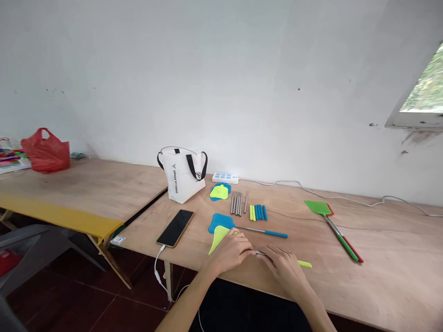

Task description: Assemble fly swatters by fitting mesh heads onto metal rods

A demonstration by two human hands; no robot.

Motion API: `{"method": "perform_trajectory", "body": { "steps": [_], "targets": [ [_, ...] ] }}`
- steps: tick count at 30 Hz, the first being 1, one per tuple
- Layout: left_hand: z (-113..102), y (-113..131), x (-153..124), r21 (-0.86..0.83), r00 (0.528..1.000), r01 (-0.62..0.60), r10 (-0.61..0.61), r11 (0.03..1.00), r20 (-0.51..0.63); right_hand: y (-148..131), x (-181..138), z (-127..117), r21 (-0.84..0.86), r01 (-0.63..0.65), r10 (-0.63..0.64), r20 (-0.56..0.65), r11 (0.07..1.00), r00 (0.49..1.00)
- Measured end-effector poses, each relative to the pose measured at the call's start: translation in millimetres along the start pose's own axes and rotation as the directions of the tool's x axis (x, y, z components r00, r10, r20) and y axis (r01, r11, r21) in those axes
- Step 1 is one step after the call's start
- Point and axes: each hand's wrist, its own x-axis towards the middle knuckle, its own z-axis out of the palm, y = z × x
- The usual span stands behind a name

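Note:
Near the table's front edge lies a yellow-green fly swatter point(218, 236), its mesh head to the left and its grip end point(305, 264) to the right. My left hand point(232, 249) is closed around the swatter by its head. Further right, my right hand point(281, 265) wraps the metal shaft close to the grip; a short stretch of metal shows between the hands. Just behind is a blue fly swatter point(222, 222) with a metal shaft and blue grip, partly covered by the yellow head. Beyond it lie several metal tubes point(236, 203) and several yellow and blue grips point(258, 212).
Loose blue and yellow swatter heads point(219, 192) lie by a white power strip point(224, 178). A white bag point(183, 177) and a cabled phone point(175, 228) are on the left. Green and red swatters point(341, 237) lie right. A red bag point(46, 152) stands on the neighbouring table.

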Motion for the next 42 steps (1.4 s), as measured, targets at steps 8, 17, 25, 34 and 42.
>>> {"method": "perform_trajectory", "body": {
  "steps": [8, 17, 25, 34, 42],
  "targets": [
    [-9, -18, -3, -0.035, 0.999, 0.022, -0.023, 0.999, -0.025, 32, -3, -5, -0.052, 0.049, -0.053, -0.074, 0.997, 0.996],
    [-50, -47, -19, -0.016, 0.980, 0.159, -0.159, 0.987, -0.119, 117, -30, -36, -0.097, -0.167, 0.136, -0.267, 0.981, 0.954],
    [-54, -44, -20, 0.030, 0.980, 0.126, -0.120, 0.992, -0.157, 117, -33, -38, 0.014, -0.243, 0.242, -0.187, 0.970, 0.952],
    [-57, -47, -24, 0.095, 0.975, 0.102, -0.080, 0.990, -0.208, 117, -28, -43, 0.128, -0.234, 0.233, 0.027, 0.964, 0.972],
    [-7, -4, 3, 0.017, 0.979, -0.059, 0.061, 0.998, -0.193, 27, -7, -26, 0.050, -0.106, 0.104, 0.025, 0.993, 0.994]
  ]
}}
